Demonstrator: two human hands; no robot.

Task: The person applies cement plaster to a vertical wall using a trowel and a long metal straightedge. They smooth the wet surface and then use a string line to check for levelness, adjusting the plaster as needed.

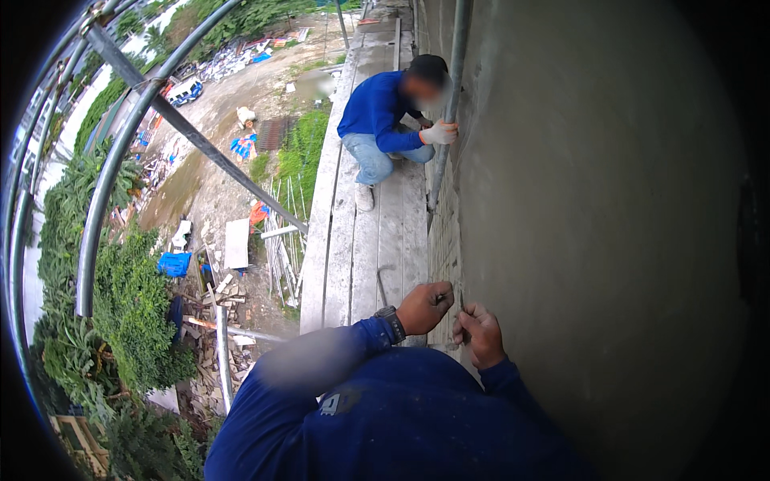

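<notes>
My left hand (427, 308), with a dark watch (391, 322) on its wrist, is closed in a pinch beside the wall edge. Whatever its fingers hold is too small to make out. Just to the right, my right hand (481, 337) is closed too, thumb against fingers. A thin, dark sliver (462, 300) shows at its fingertips, its kind unclear. Both hands are close to the grey plastered wall (593, 240), where its smooth face meets a rougher strip (443, 248). A bent metal rod (380, 287) lies on the planks left of my hands.
On the plank walkway (341, 264) ahead, a co-worker (381, 116) in blue crouches, one gloved hand at an upright scaffold pole (451, 104). Metal scaffold tubes (192, 132) cross the left side. Far below lie rubble (228, 309), a blue sheet (174, 264) and bushes (144, 313).
</notes>
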